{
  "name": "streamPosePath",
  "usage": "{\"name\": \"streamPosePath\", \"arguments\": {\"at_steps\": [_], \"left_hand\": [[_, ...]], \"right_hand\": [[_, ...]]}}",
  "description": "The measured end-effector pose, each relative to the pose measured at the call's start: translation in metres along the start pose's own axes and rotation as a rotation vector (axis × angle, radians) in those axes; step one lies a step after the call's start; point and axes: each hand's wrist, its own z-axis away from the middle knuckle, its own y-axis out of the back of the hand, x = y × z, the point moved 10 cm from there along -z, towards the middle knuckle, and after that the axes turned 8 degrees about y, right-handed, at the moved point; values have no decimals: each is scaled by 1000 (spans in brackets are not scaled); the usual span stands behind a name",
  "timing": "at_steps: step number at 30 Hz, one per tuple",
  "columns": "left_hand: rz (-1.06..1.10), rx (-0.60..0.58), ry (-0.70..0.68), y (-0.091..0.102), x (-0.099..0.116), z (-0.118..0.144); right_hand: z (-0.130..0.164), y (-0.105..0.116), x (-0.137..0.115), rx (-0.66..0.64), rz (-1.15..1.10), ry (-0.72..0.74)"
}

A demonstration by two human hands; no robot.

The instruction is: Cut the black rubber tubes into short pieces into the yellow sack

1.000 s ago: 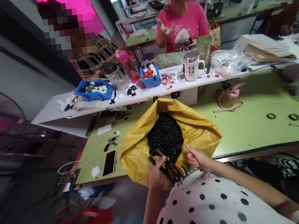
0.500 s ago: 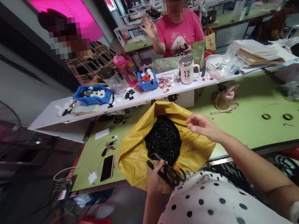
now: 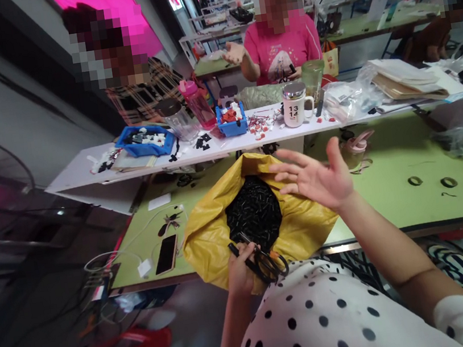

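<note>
A wide-open yellow sack (image 3: 205, 232) sits at the table's front edge, filled with many small black tube-like pieces (image 3: 253, 207). At its near rim, my left hand (image 3: 240, 271) is closed around black-handled scissors (image 3: 266, 266), with blades pointing up and left towards the pieces. A short black stick-like piece (image 3: 233, 249) also juts from that hand; its kind is unclear. My right hand (image 3: 319, 181) is raised above the sack's right side, palm turned up and fingers spread, holding nothing.
On the green table (image 3: 389, 191) lie a phone (image 3: 166, 255), a white charger (image 3: 145, 268), keys (image 3: 169, 223), tape rolls (image 3: 448, 182) and a pink-lidded bottle (image 3: 355, 147). A white shelf (image 3: 128, 173) holds blue bins (image 3: 145, 141) and a mug (image 3: 295, 108). Co-workers sit opposite.
My right hand has risen and turned from loosely curled to palm up with fingers spread. My left hand keeps the scissors in place. The opposite co-worker's raised hand has lowered and tipped over.
</note>
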Motion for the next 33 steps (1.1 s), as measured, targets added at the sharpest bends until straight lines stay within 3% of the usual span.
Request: {"name": "streamPosePath", "arguments": {"at_steps": [5, 16, 23, 26, 28, 31, 33], "left_hand": [[-19, 12, 5, -1, 2, 1], [7, 23, 42, 0, -1, -3], [-4, 44, 35, -1, 1, 0], [-2, 34, 27, -2, 1, -1], [-3, 27, 27, -3, 1, -1], [6, 23, 23, -5, 1, 1], [19, 14, 34, -8, 0, 3]], "right_hand": [[-13, -3, -25, -52, -10, 48], [-18, -14, -28, -113, 45, 69], [-25, 7, -34, -22, 81, 135], [-50, 42, -76, 108, 191, 248], [-71, 78, -134, 291, 380, 414], [-96, 118, -233, 625, 954, 644], [-125, 128, -271, 646, 1362, 561]]}}
